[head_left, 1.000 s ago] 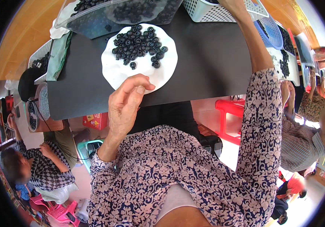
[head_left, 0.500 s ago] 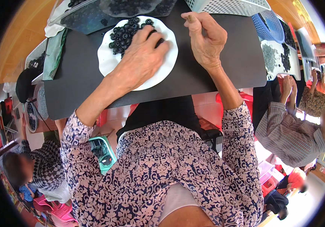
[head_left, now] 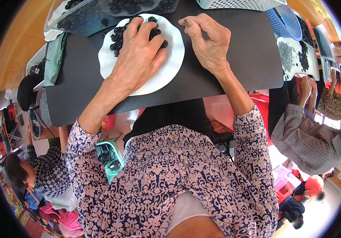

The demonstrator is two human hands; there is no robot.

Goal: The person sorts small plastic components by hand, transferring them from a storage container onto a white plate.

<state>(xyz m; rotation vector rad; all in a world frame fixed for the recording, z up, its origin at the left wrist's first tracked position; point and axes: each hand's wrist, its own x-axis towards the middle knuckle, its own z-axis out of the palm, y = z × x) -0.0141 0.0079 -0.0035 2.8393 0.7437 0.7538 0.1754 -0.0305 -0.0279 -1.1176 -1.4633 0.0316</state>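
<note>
On a white scalloped plate point(head_left: 166, 71) lies a heap of small black ring-shaped parts point(head_left: 117, 39). My left hand point(head_left: 136, 59) reaches over the heap with its fingers spread and bent, the tips among the parts and partly hiding them. Several parts show between and beside the fingers, but none is plainly gripped. To the right of the plate, my right hand point(head_left: 210, 41) hovers above the dark table point(head_left: 250, 59). Its thumb is pressed against the curled forefinger, and whatever may be in that pinch cannot be made out.
Past the plate stands a clear plastic bin point(head_left: 87, 20) of black parts, with a white perforated basket point(head_left: 238, 4) to its right. A blue basket point(head_left: 283, 23) and a white tray point(head_left: 287, 55) are at the right. Co-workers sit on both sides.
My left hand has shifted left and its fingers have spread further over the black parts. My right hand has drifted slightly left, still pinched. The whole view has shifted a little.
</note>
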